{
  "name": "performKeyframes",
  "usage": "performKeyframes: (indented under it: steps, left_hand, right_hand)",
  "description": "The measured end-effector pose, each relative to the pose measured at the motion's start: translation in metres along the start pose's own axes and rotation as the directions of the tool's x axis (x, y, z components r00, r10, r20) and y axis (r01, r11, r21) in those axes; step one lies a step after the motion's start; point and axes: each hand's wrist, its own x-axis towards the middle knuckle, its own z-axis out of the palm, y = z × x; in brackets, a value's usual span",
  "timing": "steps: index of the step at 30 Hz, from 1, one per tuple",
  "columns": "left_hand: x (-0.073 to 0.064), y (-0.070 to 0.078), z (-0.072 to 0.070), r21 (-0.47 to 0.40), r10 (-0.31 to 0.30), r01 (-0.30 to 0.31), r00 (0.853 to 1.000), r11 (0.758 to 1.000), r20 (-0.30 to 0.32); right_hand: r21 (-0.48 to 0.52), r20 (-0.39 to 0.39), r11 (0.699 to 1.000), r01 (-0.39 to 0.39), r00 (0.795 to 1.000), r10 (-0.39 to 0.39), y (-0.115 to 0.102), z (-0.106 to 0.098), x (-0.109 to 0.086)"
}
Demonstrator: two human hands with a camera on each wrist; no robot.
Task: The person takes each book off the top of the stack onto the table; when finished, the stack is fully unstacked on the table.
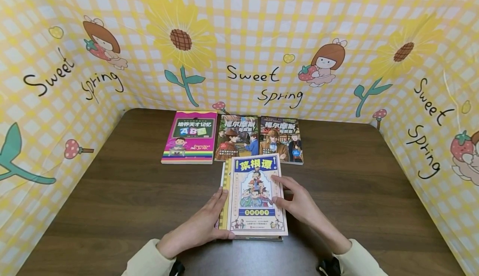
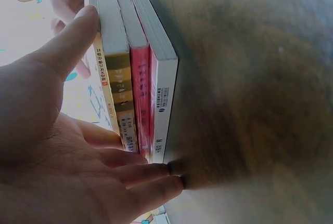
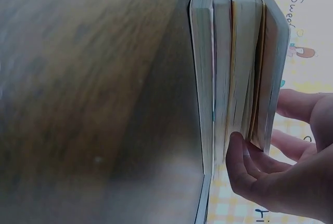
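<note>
A stack of several books lies in front of me, topped by a pale book (image 1: 258, 218) with a blue title band and cartoon figures. My left hand (image 1: 200, 224) lies along the spine side, its thumb at the near corner and its fingers straight. The left wrist view shows a gold spine (image 2: 120, 83), a pink spine (image 2: 140, 89) and a white spine (image 2: 161, 99) at the bottom. On the opposite side, my right hand (image 1: 301, 203) grips the top book's edge, thumb and index finger on its cover. Its other fingers bend against the page edges (image 3: 242, 68).
Behind the stack lie a pink book (image 1: 191, 145) and two detective-cover books, the middle one (image 1: 237, 139) and the right one (image 1: 280, 139). They rest on a dark wooden table (image 1: 123, 193), with a yellow checked cloth (image 1: 239, 30) around its back and sides.
</note>
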Motion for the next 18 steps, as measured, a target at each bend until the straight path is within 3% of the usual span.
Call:
performKeyframes:
  steps: [18]
  left_hand:
    - [-0.0009, -0.0005, 0.0, -0.011, -0.013, 0.013, 1.0, 1.0, 0.004]
  right_hand:
    - [-0.031, -0.008, 0.999, -0.042, 0.999, 0.042, -0.0029, 0.0016, -0.0014]
